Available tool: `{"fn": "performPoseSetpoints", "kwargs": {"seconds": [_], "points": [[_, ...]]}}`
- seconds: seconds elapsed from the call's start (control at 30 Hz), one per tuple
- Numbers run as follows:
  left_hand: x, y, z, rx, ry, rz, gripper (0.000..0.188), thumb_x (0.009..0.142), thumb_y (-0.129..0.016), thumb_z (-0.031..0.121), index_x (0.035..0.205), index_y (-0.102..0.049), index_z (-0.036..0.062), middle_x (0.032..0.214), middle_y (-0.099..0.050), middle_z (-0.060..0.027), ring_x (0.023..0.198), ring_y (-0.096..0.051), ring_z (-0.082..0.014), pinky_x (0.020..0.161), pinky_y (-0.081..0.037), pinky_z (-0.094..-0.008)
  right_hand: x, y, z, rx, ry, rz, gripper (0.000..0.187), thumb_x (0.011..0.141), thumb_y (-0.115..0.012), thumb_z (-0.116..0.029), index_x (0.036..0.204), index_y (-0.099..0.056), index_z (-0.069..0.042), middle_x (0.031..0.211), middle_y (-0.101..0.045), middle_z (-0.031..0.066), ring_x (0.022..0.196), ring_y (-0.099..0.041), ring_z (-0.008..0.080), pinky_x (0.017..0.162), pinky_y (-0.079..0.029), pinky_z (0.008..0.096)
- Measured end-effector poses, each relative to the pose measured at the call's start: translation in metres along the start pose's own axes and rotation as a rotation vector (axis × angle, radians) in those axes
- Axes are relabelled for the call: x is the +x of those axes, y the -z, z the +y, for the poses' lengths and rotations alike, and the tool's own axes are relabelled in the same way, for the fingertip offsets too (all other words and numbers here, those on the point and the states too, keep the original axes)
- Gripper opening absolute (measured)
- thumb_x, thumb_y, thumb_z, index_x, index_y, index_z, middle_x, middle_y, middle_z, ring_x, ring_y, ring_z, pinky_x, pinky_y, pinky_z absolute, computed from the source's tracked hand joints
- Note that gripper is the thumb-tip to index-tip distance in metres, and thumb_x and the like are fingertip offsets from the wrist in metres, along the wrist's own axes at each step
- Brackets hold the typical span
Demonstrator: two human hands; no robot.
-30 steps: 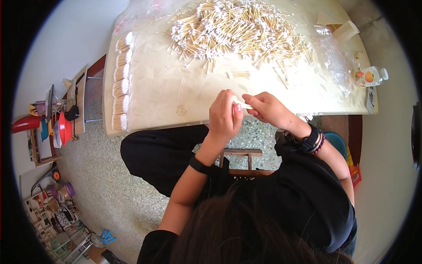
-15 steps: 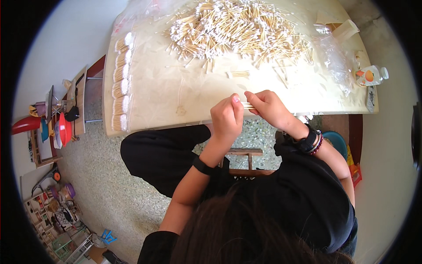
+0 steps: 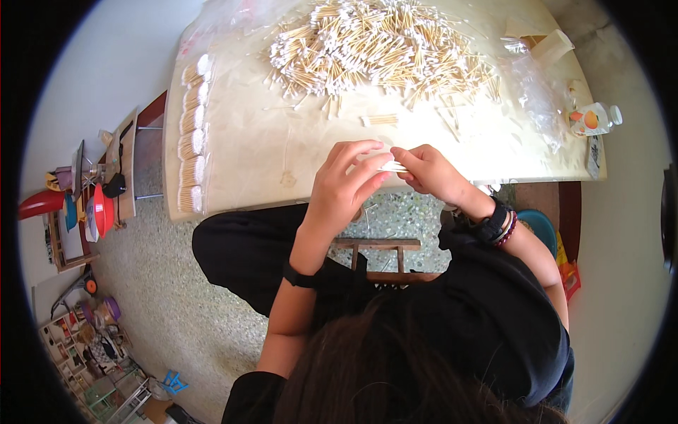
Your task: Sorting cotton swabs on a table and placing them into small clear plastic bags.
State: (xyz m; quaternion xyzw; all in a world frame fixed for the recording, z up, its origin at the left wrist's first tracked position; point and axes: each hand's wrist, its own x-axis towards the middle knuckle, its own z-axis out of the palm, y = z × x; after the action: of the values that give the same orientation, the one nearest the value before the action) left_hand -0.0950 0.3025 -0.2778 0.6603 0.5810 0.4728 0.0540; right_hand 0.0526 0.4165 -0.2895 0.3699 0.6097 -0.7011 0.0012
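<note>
My right hand (image 3: 431, 168) pinches a small bundle of cotton swabs (image 3: 397, 168) at the table's near edge, thumb on top. Their white tips point left, toward my left hand (image 3: 346, 177). That hand is open, with its fingers apart and curved around the tips; whether they touch is hard to make out. Just beyond, a small row of cotton swabs (image 3: 381, 120) lies on the table. Farther back is a large loose heap of cotton swabs (image 3: 381, 53).
Several packed bundles of cotton swabs (image 3: 191, 145) line the table's (image 3: 247, 162) left edge. On the right are crumpled clear plastic bags (image 3: 540, 106), a white bottle with an orange picture (image 3: 593, 120) and a pale container (image 3: 552, 48). A wooden stool frame (image 3: 378, 244) shows below.
My left hand has loosened from its closed grip at the swabs' left end, spread its fingers and shifted slightly left. The right hand still holds the swabs in nearly the same place.
</note>
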Motion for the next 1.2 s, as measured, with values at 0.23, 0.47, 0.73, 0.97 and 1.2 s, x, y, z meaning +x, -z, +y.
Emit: {"fn": "performPoseSetpoints", "kwargs": {"seconds": [0.23,0.47,0.73,0.97,1.2], "points": [[-0.004,0.004,0.001,0.073,-0.091,-0.062,0.021,0.07,-0.07,-0.004,0.089,-0.066,0.0042,0.1,-0.061,-0.0086,0.085,-0.058,-0.0224,0.063,-0.05,-0.0288,-0.001,0.001,-0.003,0.122,-0.055,-0.117,0.048,0.093,-0.048,-0.042,0.061,-0.05,-0.006,0.049,-0.04,-0.0026,0.041,-0.032,0.0052,0.04,-0.026,0.0224],[-0.008,0.001,0.002,-0.042,-0.034,0.022,0.021,0.068,-0.073,-0.002,0.088,-0.066,0.0029,0.096,-0.063,-0.0091,0.081,-0.059,-0.0226,0.065,-0.05,-0.0297,0.001,0.0,0.0,0.195,-0.069,-0.191,0.047,0.094,-0.047,-0.041,0.06,-0.048,-0.008,0.047,-0.037,-0.0038,0.039,-0.028,0.0049,0.038,-0.022,0.0226],[-0.002,-0.004,0.005,0.23,0.021,-0.106,0.016,0.08,-0.062,0.012,0.091,-0.057,0.0009,0.088,-0.055,-0.0104,0.076,-0.056,-0.0268,0.063,-0.046,-0.0358,-0.001,0.001,-0.002,0.08,-0.054,-0.139,0.049,0.092,-0.049,-0.043,0.061,-0.053,-0.006,0.048,-0.039,-0.0034,0.041,-0.031,0.005,0.04,-0.025,0.022],[-0.013,-0.02,0.003,0.054,0.169,-0.124,0.013,0.088,-0.043,0.012,0.087,-0.044,-0.0005,0.075,-0.047,-0.0177,0.064,-0.05,-0.0345,0.056,-0.039,-0.0413,-0.002,-0.005,-0.003,-0.125,0.031,0.031,0.052,0.092,-0.049,-0.041,0.058,-0.055,-0.003,0.049,-0.043,-0.002,0.047,-0.036,0.0065,0.046,-0.032,0.0259],[-0.016,-0.026,0.008,-0.032,0.255,-0.054,0.015,0.088,-0.044,0.016,0.09,-0.043,0.0003,0.066,-0.048,-0.0185,0.056,-0.048,-0.0366,0.053,-0.039,-0.0419,-0.003,-0.006,-0.004,-0.121,0.032,0.067,0.051,0.092,-0.049,-0.042,0.058,-0.056,-0.004,0.049,-0.042,-0.0018,0.048,-0.035,0.0067,0.047,-0.033,0.0266]]}}
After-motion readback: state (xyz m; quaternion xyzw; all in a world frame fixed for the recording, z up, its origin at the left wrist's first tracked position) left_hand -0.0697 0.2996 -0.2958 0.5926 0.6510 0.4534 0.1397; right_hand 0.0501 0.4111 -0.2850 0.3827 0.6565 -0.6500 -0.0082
